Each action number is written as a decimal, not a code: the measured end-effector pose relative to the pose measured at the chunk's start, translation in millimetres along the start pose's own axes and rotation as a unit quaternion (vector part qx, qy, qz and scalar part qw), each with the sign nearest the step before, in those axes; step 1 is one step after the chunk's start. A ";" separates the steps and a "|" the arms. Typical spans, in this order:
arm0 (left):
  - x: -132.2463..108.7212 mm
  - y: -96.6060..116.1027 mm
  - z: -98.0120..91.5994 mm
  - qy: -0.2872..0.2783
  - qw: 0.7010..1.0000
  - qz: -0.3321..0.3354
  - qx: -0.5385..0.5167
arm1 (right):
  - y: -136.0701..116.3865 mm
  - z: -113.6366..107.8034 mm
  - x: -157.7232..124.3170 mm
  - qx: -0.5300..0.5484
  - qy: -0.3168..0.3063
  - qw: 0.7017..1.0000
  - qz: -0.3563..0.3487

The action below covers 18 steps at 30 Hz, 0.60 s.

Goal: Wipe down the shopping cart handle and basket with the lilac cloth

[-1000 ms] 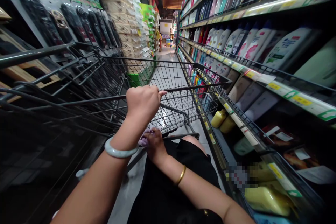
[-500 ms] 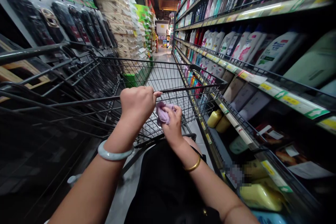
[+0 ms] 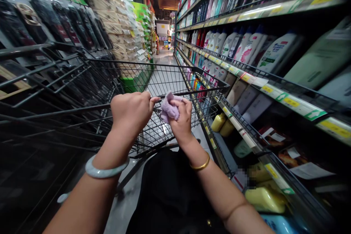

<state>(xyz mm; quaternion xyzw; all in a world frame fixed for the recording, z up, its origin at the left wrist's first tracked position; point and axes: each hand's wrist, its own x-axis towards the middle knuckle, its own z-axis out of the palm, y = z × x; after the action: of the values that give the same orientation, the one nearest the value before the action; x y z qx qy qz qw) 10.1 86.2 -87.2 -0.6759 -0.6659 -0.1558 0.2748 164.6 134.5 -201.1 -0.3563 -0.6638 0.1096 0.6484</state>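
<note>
both bare forearms [image 3: 221, 193] angle in from below, left hand [image 3: 131, 111] balled into a fist, knuckles up, and the right hand [image 3: 182, 120] just beside it, fingers [image 3: 185, 105] kinda curled in

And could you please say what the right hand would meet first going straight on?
Past the purple cloth it holds, the right hand would probably meet the cart's near bar, though depth is unclear.

A shop; price-tagged shelves [image 3: 274, 92]; bottles [image 3: 251, 47]; shopping cart [image 3: 211, 89]
</note>
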 end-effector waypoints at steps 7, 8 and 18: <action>1.0 -1.4 1.3 -0.014 1.000 -0.006 0.017 | 40.0 -3.1 -41.5 -0.010 -0.067 0.998 0.018; 1.2 -1.6 1.6 -0.016 1.000 -0.005 0.017 | 47.8 -8.2 -46.6 -0.007 -0.061 0.997 0.043; 2.3 2.0 1.0 -0.020 0.999 -0.020 0.020 | 97.6 -53.4 3.1 -0.053 0.131 0.980 0.139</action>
<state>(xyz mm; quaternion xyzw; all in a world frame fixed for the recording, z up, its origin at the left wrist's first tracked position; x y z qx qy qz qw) 12.1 88.7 -87.0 -0.6600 -0.6874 -0.1341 0.2719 247.3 190.0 -250.8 -0.4901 -0.5222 0.1154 0.6883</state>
